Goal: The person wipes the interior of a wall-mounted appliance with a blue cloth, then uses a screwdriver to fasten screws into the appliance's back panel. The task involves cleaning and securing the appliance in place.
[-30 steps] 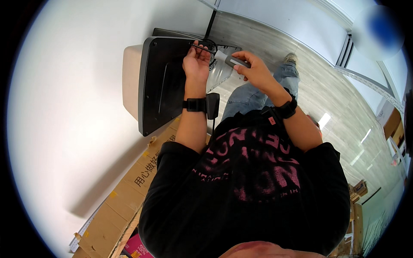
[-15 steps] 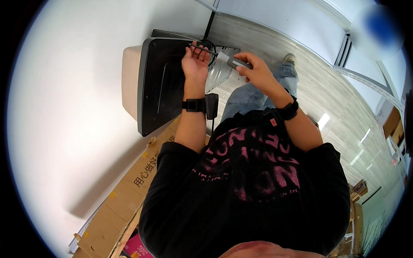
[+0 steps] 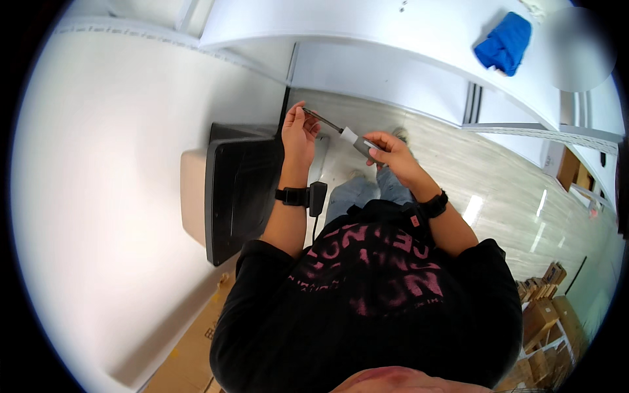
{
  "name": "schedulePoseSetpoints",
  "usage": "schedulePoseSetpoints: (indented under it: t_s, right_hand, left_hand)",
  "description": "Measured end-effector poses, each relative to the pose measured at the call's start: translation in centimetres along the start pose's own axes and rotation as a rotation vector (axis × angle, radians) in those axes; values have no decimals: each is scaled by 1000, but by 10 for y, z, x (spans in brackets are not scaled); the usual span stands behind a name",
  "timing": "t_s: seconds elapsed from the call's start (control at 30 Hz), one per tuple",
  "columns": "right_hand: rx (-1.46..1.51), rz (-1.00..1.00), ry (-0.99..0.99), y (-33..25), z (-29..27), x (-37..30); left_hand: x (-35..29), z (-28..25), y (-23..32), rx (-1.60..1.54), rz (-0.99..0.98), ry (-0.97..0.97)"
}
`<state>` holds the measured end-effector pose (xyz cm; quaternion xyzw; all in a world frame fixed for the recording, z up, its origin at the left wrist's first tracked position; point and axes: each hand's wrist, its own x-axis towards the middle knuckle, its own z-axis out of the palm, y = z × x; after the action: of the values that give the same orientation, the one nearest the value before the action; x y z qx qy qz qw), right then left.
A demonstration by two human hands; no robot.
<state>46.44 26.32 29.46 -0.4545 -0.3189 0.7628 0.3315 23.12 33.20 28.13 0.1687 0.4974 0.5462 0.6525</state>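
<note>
A screwdriver point(image 3: 357, 142) with a grey handle and a long dark shaft slants up to the left in front of me. My right hand point(image 3: 395, 159) is wrapped round its handle. At the shaft's tip, my left hand point(image 3: 299, 136) pinches with thumb and forefinger, the other fingers loosely curled beside the shaft. Whatever small thing may sit between those fingertips is too small to make out. Left of my left forearm stands a black panel point(image 3: 242, 196) with rounded corners, fixed to a beige body point(image 3: 193, 194). Both hands are apart from it.
A white wall point(image 3: 98, 196) rises at the left. Ahead runs a white shelf point(image 3: 393, 33) with a blue cloth point(image 3: 506, 44) on it. Cardboard point(image 3: 187, 344) lies at lower left, and several brown boxes point(image 3: 540, 318) stand at lower right. Below is a pale floor point(image 3: 445, 154).
The view has shifted, bringing the shelf and blue cloth into sight. Both hands and the screwdriver have come away from the black panel, and my left fingers now close at the tip.
</note>
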Motion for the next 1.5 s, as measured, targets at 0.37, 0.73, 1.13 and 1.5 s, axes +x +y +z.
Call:
schedulePoseSetpoints:
  t_s: [0.37, 0.73, 1.13, 1.5]
  right_hand:
    - [157, -196, 201, -86, -97, -31]
    - [256, -210, 142, -114, -174, -13]
    - [236, -145, 133, -123, -204, 0]
    - [121, -14, -139, -101, -142, 35]
  left_hand:
    - [69, 174, 12, 99, -39, -366]
    - [138, 232, -16, 975, 882, -3]
    - [145, 236, -36, 1203, 1244, 77]
    - [55, 127, -14, 645, 394, -130]
